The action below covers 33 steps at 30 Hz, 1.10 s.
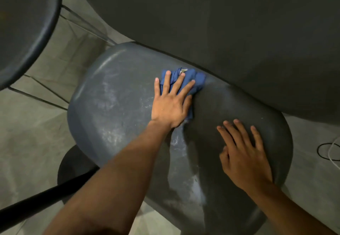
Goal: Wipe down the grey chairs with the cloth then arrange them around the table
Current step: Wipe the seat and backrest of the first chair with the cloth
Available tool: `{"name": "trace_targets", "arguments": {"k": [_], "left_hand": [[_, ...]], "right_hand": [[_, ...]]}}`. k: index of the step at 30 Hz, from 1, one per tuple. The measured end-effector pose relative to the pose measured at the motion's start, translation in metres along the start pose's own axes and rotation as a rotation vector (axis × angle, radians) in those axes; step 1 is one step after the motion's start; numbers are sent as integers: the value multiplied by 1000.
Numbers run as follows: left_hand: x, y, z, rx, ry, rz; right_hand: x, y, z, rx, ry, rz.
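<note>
Dark grey and matte, the table [239, 23] fills the upper right of the view, its curved edge overhanging the far side of the chair; beneath and in front of it the grey chair [114, 109] occupies the centre, its moulded plastic seat streaked with pale dusty smears on the left half and along the middle ridge, the right half looking darker; a second grey chair [24, 29] shows at the upper left, only its rounded rim and part of its surface in frame, thin dark legs beneath it; pale floor [33, 139] surrounds both. The left hand [171, 104] lies flat with fingers spread and straight, pressing the blue cloth [197, 80] onto the seat near the table edge; the cloth is bunched, protruding beyond the fingertips and to the right of the palm. The right hand [244, 154] rests open on the darker right side of the same seat, fingers straight, holding nothing. A black cable loop [320, 152] lies on the floor at the right edge.
</note>
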<state>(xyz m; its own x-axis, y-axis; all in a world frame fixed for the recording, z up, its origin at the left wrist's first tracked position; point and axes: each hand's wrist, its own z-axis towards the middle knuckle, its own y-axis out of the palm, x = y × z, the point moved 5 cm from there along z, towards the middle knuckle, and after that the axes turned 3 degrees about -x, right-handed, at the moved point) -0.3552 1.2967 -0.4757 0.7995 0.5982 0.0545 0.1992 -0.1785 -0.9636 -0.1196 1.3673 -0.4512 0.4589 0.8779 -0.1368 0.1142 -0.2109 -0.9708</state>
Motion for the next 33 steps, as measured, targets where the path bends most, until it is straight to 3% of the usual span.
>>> {"name": "trace_targets", "arguments": {"k": [7, 14, 21, 23, 28, 33], "left_hand": [[-102, -21, 24, 34, -279, -1], [-177, -27, -26, 124, -566, -55], [-153, -9, -61, 171, -720, -187], [-119, -5, -37, 194, -660, -222], [10, 11, -5, 167, -255, -234], [78, 21, -56, 117, 33, -234]], "right_hand": [[-5, 3, 1, -28, 26, -66], [-14, 4, 4, -13, 115, -63], [-12, 9, 4, -38, 111, -75], [-12, 10, 3, -55, 102, -86], [-12, 9, 3, -31, 102, -60], [-10, 7, 1, 18, 95, -9]]}}
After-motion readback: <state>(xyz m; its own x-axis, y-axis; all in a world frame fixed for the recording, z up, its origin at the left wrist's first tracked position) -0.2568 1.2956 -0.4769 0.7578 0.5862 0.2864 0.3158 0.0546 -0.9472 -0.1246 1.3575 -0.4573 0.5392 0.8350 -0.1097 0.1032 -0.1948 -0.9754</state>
